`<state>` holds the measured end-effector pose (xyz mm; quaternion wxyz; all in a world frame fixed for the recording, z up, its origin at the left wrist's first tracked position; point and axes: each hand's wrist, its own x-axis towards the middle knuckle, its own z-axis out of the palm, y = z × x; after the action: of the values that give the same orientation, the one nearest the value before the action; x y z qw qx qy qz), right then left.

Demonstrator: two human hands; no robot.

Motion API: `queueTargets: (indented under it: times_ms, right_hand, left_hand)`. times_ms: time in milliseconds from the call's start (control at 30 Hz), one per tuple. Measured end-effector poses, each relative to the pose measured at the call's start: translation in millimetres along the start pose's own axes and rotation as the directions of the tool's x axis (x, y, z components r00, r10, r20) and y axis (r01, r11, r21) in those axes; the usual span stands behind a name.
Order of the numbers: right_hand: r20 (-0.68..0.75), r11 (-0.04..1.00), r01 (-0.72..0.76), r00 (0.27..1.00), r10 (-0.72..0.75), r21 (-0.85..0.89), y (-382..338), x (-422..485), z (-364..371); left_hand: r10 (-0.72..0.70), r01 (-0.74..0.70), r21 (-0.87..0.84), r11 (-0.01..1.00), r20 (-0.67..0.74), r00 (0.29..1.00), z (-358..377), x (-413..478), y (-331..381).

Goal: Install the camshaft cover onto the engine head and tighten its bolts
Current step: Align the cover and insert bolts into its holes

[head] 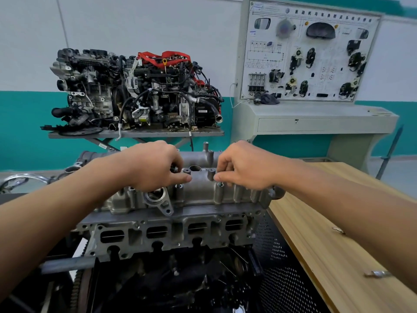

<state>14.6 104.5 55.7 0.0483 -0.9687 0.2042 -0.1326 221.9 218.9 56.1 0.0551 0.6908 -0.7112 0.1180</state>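
Note:
The grey cast camshaft cover lies on top of the engine head in the middle of the view. My left hand rests over the cover's left part, fingers curled, pinching a small dark bolt near a boss. My right hand is over the right part, fingers curled down, pinching a bolt at a tubular boss on the near edge. Several other bolt bosses stand along the cover. The bolt in the left hand is mostly hidden by the fingers.
A wooden bench runs along the right, with two small metal pieces on it. A perforated black panel sits between engine and bench. Behind stand two complete engines on a table and a training board.

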Motion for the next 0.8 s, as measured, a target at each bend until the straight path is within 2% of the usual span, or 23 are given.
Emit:
queueTargets:
  times_ms: [200, 300, 467, 500, 533, 600, 633, 667, 700, 733, 800]
  right_hand:
    - [0.031, 0.968, 0.031, 0.999, -0.024, -0.250, -5.4, 2.8, 2.7]
    - [0.001, 0.922, 0.043, 0.999, -0.046, -0.385, -7.9, 3.9, 5.6]
    - [-0.030, 0.916, 0.005, 0.999, -0.019, -0.400, -7.6, 4.6, 6.0]
    - [-0.077, 0.930, 0.003, 0.996, -0.034, -0.367, -7.1, 5.9, 3.3]
    - [-0.186, 0.948, -0.012, 0.981, -0.050, -0.318, -4.7, 7.6, -1.7]
    - [-0.489, 0.958, -0.140, 0.872, 0.000, -0.250, 9.9, 12.6, -20.8]
    - [-0.564, 0.932, -0.253, 0.823, 0.068, -0.257, 20.4, 13.5, -31.8]
    - [-0.548, 0.883, -0.375, 0.818, 0.173, -0.282, 31.6, 14.6, -40.2]
    - [-0.459, 0.835, -0.458, 0.839, 0.292, -0.304, 41.5, 15.7, -44.8]
    - [-0.314, 0.817, -0.490, 0.861, 0.400, -0.304, 49.7, 17.0, -45.0]
    - [-0.020, 0.833, -0.525, 0.848, 0.530, -0.175, 58.0, 20.4, -34.9]
  left_hand:
    - [0.081, -0.078, -0.047, 0.996, 0.049, 0.996, -7.6, -2.2, 4.3]
    - [0.106, -0.101, -0.073, 0.992, 0.075, 0.991, -9.6, -2.8, 6.3]
    - [0.096, -0.085, -0.083, 0.993, 0.148, 0.984, -12.0, 1.6, 11.3]
    - [0.105, -0.093, -0.095, 0.991, 0.131, 0.986, -13.5, 3.6, 12.9]
    - [0.118, -0.107, -0.112, 0.988, 0.093, 0.989, -15.1, 6.1, 15.0]
    - [0.146, -0.146, -0.161, 0.976, -0.012, 0.989, -18.9, 14.9, 21.7]
    - [0.158, -0.164, -0.172, 0.971, -0.047, 0.986, -20.8, 20.8, 26.4]
    - [0.169, -0.175, -0.168, 0.970, -0.053, 0.984, -22.5, 26.8, 32.2]
    - [0.175, -0.178, -0.162, 0.971, -0.031, 0.984, -23.4, 33.2, 38.0]
    - [0.178, -0.176, -0.163, 0.971, 0.001, 0.984, -23.0, 39.7, 42.7]
    - [0.184, -0.173, -0.162, 0.971, 0.053, 0.982, -19.2, 51.3, 48.9]
